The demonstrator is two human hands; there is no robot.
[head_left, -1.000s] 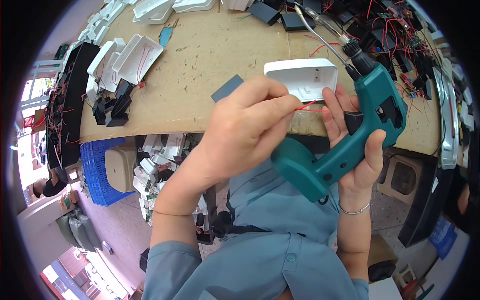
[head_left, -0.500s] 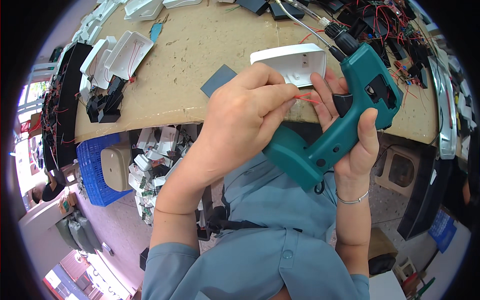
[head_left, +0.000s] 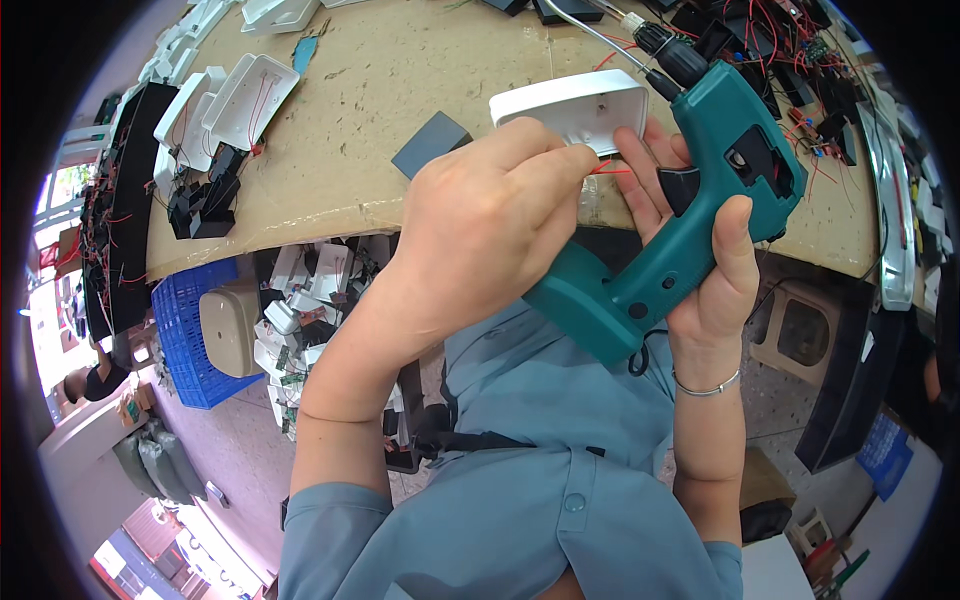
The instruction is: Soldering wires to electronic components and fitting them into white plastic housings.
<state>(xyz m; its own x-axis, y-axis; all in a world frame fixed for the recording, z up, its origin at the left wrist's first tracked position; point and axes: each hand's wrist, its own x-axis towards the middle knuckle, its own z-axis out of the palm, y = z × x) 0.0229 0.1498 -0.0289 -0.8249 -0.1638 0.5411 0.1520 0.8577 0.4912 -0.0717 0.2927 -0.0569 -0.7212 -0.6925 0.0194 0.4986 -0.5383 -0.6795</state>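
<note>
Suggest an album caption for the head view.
Left grip pinching red wires; right grip cradling a green gun-shaped tool.

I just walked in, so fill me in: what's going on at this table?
A person's right hand holds a green pistol-shaped tool, its nose pointing away from them. The left hand pinches thin red wire beside it. An open white shell sits on the table just beyond the hands.
</note>
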